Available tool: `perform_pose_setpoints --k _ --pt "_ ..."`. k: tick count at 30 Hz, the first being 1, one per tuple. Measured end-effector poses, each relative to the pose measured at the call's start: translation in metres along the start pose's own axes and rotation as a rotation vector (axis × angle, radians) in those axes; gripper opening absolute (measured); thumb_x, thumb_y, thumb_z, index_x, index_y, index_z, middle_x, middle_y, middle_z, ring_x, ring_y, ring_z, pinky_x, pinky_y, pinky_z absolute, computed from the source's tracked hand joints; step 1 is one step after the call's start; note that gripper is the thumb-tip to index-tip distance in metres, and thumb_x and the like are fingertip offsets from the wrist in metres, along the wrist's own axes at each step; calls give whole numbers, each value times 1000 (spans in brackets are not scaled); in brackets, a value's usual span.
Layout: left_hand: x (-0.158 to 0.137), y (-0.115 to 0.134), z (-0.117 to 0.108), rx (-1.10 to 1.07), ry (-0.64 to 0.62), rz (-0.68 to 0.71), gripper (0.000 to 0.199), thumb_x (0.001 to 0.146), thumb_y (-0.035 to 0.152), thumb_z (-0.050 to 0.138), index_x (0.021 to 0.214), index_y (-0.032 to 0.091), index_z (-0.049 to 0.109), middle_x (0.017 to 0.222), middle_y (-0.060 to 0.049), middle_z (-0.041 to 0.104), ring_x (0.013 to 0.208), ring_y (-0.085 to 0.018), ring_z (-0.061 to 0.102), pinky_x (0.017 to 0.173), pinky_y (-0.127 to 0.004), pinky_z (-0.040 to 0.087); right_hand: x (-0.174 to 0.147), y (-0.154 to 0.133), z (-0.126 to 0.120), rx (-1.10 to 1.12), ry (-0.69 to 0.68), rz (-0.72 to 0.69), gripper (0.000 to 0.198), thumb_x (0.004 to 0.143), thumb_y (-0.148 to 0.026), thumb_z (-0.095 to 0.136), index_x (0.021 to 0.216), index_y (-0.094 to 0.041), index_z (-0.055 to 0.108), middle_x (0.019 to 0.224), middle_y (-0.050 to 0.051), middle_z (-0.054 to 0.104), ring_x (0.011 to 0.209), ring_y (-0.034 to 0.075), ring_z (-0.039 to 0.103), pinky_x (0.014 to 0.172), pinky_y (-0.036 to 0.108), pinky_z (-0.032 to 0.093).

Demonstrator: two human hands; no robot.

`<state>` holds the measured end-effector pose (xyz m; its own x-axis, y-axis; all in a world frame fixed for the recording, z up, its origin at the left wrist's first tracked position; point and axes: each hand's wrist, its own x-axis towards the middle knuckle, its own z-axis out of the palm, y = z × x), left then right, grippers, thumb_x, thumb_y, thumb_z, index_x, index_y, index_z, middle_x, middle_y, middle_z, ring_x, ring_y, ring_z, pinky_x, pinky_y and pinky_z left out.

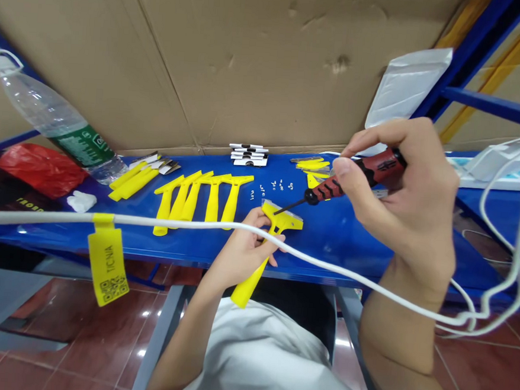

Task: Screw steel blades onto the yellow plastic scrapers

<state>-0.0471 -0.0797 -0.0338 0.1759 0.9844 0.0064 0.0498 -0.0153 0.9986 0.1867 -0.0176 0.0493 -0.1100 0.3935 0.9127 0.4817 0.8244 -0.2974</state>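
My left hand is wrapped round the neck of a yellow scraper, whose wide head points away from me. In my right hand is a red and black screwdriver. Its thin shaft slants down to the left, and the tip meets the scraper's head; whether it sits in a screw is too small to tell. Left of my hands, several yellow scraper handles lie in a row on the blue table. Small pale parts lie in short rows beyond the held scraper.
A white cable with a yellow tag crosses in front of my hands. Stacked black-and-white pieces stand at the back. On the left are wrapped scrapers, a plastic bottle and a red bag. Cardboard walls the far side.
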Motion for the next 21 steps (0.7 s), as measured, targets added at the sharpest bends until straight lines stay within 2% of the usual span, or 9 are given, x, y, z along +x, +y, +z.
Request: perform_pose_setpoints --k 4,8,10,15,18,21 --pt "0 1 1 2 -14 4 47 101 38 81 137 23 55 131 -11 70 91 -20 82 63 -26 66 -1 1 2 140 -21 -19 19 94 -37 74 109 -27 66 103 2 69 76 17 69 71 37 59" --pt "0 1 1 0 11 -4 46 101 35 81 137 23 55 130 -11 70 91 -20 82 63 -25 65 0 0 4 110 32 -12 18 93 -35 79 102 -25 67 100 3 72 93 22 76 70 33 60" --pt "0 0 1 -1 5 1 45 101 34 80 137 23 55 128 -10 70 91 -20 82 63 -26 66 0 0 4 109 41 -8 14 92 -32 77 98 -26 66 97 2 72 96 23 76 70 33 59" --pt "-1 0 1 18 -4 11 44 102 35 80 137 23 55 130 -9 71 91 -19 82 64 -24 65 0 1 3 117 18 -8 18 91 -37 78 104 -29 69 99 1 71 83 21 72 72 36 57" --pt "-1 0 1 20 -2 12 45 103 36 80 137 23 55 129 -9 71 92 -19 82 66 -25 66 0 2 3 71 51 -12 14 93 -35 78 100 -28 68 95 2 71 89 22 72 73 36 55" --pt "-2 1 0 25 -11 12 45 103 37 79 139 23 55 131 -10 71 92 -19 82 67 -25 66 1 1 3 151 11 -70 12 93 -36 74 101 -29 69 106 4 73 94 25 72 73 40 56"
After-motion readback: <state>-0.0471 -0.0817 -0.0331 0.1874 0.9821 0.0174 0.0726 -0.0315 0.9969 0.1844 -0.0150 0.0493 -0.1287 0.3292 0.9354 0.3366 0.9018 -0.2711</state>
